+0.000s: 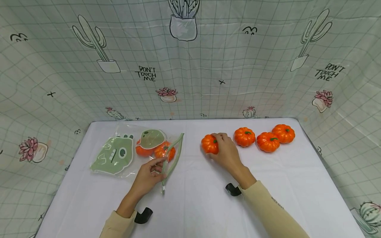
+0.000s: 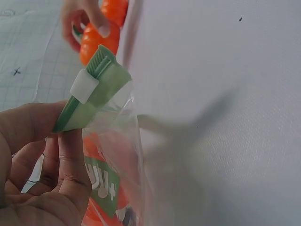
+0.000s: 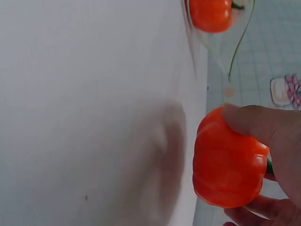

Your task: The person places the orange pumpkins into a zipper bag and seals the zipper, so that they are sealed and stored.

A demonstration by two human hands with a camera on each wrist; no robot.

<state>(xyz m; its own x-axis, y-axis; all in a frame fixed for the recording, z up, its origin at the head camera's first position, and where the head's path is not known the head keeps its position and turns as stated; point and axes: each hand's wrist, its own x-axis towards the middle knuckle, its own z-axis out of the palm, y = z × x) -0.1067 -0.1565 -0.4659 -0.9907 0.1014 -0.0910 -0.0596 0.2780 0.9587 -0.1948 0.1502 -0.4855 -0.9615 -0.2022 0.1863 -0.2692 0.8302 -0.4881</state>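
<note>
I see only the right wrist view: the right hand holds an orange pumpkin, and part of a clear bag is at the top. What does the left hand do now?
Observer: The left hand pinches the green strip at the mouth of the clear bag.

Operator: Thank you. Besides the held pumpkin, do others lie outside the bag?

Observer: Yes, the head view shows three more pumpkins on the table, to the right of the held one.

Operator: And does anything sit on that strip?

Observer: Yes, a white slider, close to the left hand.
</note>
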